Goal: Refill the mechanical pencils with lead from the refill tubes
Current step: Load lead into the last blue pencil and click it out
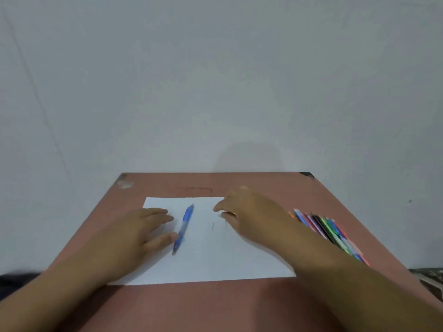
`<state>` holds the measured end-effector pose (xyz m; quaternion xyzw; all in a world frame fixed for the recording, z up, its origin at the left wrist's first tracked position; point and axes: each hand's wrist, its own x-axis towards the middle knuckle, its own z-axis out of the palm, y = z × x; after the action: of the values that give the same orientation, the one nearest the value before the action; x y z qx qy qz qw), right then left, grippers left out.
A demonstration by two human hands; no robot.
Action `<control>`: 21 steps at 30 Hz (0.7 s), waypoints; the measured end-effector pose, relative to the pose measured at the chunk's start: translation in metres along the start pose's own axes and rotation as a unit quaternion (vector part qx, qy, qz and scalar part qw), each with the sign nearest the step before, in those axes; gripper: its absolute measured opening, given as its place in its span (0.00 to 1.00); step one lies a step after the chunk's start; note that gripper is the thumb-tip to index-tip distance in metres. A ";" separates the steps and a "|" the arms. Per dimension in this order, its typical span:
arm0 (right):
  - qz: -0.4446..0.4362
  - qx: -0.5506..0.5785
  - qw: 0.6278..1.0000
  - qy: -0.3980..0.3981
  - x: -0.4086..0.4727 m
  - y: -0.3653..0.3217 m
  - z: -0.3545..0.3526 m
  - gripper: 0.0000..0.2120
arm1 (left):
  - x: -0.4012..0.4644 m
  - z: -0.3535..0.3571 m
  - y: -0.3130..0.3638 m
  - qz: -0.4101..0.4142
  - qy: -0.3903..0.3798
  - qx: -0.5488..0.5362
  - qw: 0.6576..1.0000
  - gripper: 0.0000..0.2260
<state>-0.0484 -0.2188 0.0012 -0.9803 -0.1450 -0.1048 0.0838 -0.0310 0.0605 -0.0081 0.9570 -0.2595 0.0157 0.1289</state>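
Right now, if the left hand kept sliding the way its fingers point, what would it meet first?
Most likely the blue mechanical pencil: the left hand lies flat on the white paper, fingers aimed right at the barrel, thumb tip nearly touching it. Blur hides any contact.

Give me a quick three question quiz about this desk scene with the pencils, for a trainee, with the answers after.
1. True or false: the blue mechanical pencil lies on the white paper.
2. Which of the hands is nearest the two loose lead pieces? A) left B) right
3. Fill in: the row of colourful pencils lies on the table to the ___ of the paper.

Key: 1 true. 2 B, the right hand; the left hand is beside the blue pencil, fingers straight. 3 right.
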 end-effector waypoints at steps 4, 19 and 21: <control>-0.058 -0.006 0.998 -0.029 0.039 -0.026 0.016 0.18 | -0.008 0.000 -0.020 -0.026 -0.028 -0.070 0.997 0.34; -0.051 0.042 0.998 -0.005 0.061 -0.008 0.023 0.10 | 0.047 -0.004 0.006 -0.021 0.040 -0.109 0.993 0.15; -0.039 0.107 0.992 0.056 0.056 -0.007 0.019 0.09 | 0.065 -0.003 0.011 0.001 0.075 -0.113 0.991 0.09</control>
<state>0.0053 -0.1935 -0.0035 -0.9520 -0.1882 -0.1467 0.1918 0.0195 0.0203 0.0040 0.9323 -0.2497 0.0583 0.2552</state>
